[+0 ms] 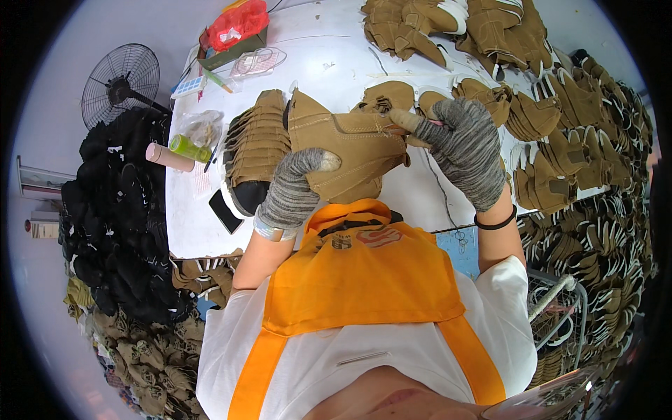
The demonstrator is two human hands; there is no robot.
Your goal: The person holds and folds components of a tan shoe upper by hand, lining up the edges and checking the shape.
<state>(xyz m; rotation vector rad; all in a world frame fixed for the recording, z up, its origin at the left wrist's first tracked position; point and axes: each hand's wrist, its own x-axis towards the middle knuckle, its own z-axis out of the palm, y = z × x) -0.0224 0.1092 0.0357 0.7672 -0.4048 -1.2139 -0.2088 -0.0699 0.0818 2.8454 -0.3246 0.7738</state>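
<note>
A brown stitched shoe upper (357, 157) is held up in front of my chest, above the near part of the white table. My left hand (292, 183), in a grey knit glove, grips its left side with the thumb lying on top. At its right end, the fingers of my gloved right hand (465, 150) are pinched together on the edge. A small pink bit shows among those fingers; I cannot make out what it is. Just left of the upper is a stack of overlapping brown uppers (255, 136), with a black and white piece (248, 196) below it.
Brown uppers (542, 115) lie in rows on the table's right side, with heaps (413, 28) at the back. Left are a phone (225, 212), a pink bottle (169, 157), a green bottle (189, 148) and a box with a red bag (238, 26). A fan (120, 84) stands beyond black piles (126, 224).
</note>
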